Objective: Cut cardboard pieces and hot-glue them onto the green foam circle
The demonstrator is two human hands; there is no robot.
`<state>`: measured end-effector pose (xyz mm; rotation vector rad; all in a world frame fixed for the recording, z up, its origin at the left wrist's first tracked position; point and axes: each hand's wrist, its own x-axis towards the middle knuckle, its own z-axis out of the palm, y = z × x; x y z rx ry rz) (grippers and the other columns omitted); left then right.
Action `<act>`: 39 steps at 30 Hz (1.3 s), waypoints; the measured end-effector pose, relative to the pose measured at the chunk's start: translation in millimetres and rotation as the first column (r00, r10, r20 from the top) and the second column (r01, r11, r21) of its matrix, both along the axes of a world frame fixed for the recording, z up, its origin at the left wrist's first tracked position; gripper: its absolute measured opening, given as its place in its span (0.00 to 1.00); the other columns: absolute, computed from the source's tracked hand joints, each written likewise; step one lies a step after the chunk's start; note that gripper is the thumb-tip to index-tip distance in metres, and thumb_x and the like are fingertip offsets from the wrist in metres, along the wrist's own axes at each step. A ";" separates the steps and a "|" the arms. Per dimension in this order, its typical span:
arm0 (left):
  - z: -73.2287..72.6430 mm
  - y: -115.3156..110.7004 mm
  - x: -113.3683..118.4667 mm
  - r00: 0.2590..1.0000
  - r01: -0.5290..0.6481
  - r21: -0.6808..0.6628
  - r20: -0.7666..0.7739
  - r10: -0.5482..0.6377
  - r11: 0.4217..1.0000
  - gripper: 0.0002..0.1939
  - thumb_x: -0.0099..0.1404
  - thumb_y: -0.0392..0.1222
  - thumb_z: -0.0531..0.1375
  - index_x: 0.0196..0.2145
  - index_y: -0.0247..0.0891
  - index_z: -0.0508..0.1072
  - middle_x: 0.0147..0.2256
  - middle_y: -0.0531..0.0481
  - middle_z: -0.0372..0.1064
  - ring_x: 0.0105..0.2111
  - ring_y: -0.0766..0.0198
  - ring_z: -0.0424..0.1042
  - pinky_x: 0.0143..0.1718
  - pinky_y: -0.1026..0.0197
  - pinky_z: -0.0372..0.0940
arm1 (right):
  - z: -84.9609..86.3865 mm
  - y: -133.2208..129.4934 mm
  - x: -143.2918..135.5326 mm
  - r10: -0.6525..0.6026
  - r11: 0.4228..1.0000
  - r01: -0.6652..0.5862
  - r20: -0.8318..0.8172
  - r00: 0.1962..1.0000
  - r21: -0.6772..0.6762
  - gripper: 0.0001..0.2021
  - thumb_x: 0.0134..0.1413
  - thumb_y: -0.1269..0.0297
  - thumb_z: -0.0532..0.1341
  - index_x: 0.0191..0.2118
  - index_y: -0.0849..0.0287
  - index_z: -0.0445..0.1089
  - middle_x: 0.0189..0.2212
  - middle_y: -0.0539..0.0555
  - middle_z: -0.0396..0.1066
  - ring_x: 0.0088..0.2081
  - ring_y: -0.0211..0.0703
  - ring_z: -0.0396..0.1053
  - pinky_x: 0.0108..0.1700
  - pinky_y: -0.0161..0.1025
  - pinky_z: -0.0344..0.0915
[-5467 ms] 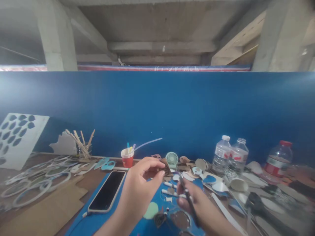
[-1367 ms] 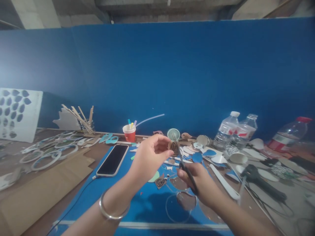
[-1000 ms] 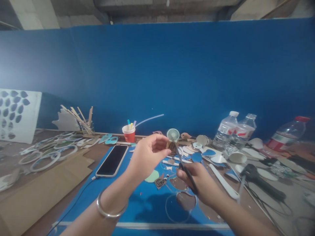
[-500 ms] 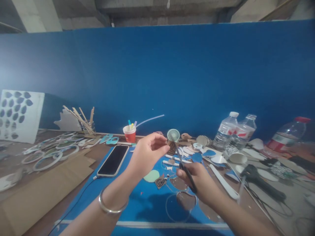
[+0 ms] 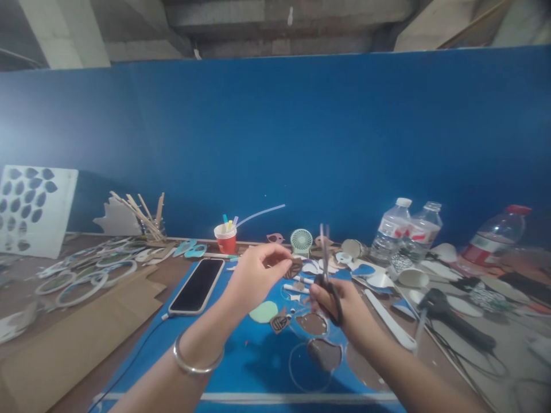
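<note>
My left hand [image 5: 260,272], with a silver bangle at the wrist, pinches a small brown cutout with dark lines [image 5: 294,268] between thumb and fingers. In my right hand [image 5: 340,301] is a pair of scissors [image 5: 325,269], its blades pointing up and slightly blurred, a little to the right of the cutout. Below the hands, a similar brown patterned piece [image 5: 279,323] lies on the blue mat [image 5: 241,367], beside a pale green disc [image 5: 264,312]. Brown leaf-shaped pieces [image 5: 325,354] also lie there.
A phone [image 5: 198,287] with a cable and a red paper cup [image 5: 225,238] are to the left. A small fan [image 5: 301,241] stands behind the hands. At right are plastic bottles [image 5: 390,229], a black glue gun [image 5: 456,321] and scattered cutouts. White rings [image 5: 81,288] lie far left.
The scissors have come away from the brown cutout and swung upright, to the right of it. My left hand keeps its pinch, and the view has shifted slightly.
</note>
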<state>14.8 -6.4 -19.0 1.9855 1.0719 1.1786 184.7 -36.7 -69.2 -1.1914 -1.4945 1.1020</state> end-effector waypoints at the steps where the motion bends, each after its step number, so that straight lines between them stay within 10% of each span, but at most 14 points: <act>1: -0.5 -0.8 0.9 0.999 0.030 -0.008 -0.045 -0.030 1.000 0.06 0.57 0.38 0.55 0.30 0.38 0.72 0.28 0.51 0.71 0.28 0.65 0.68 0.31 0.62 0.63 | 1.4 -0.1 -0.3 -0.022 1.000 0.023 -0.086 0.996 0.005 0.15 0.46 0.53 0.58 0.23 0.62 0.64 0.16 0.46 0.58 0.18 0.33 0.53 0.21 0.32 0.48; 12: -27.4 -0.4 21.2 0.986 0.166 -0.302 0.063 -0.154 0.939 0.08 0.57 0.44 0.56 0.31 0.36 0.69 0.22 0.51 0.67 0.18 0.69 0.63 0.17 0.67 0.55 | -7.0 2.5 -0.9 -0.173 0.976 0.206 -0.318 0.932 0.070 0.10 0.42 0.61 0.62 0.23 0.61 0.63 0.16 0.46 0.59 0.19 0.33 0.53 0.22 0.32 0.48; 24: -28.7 -19.5 38.9 0.843 0.173 -0.444 0.529 0.101 0.879 0.06 0.57 0.42 0.57 0.28 0.36 0.66 0.18 0.56 0.63 0.13 0.77 0.56 0.14 0.72 0.51 | -30.5 -9.9 -22.3 0.158 0.958 -0.123 -0.117 0.980 0.257 0.23 0.48 0.43 0.52 0.27 0.62 0.63 0.22 0.50 0.61 0.26 0.38 0.57 0.28 0.34 0.54; 39: -32.0 -33.1 54.2 0.744 0.215 -0.493 0.642 0.186 0.843 0.05 0.58 0.40 0.57 0.29 0.35 0.66 0.18 0.57 0.60 0.16 0.77 0.56 0.15 0.74 0.52 | -31.6 -11.6 -24.8 0.105 0.967 -0.056 -0.185 0.977 0.249 0.21 0.47 0.45 0.55 0.27 0.61 0.62 0.22 0.48 0.57 0.24 0.35 0.54 0.25 0.32 0.53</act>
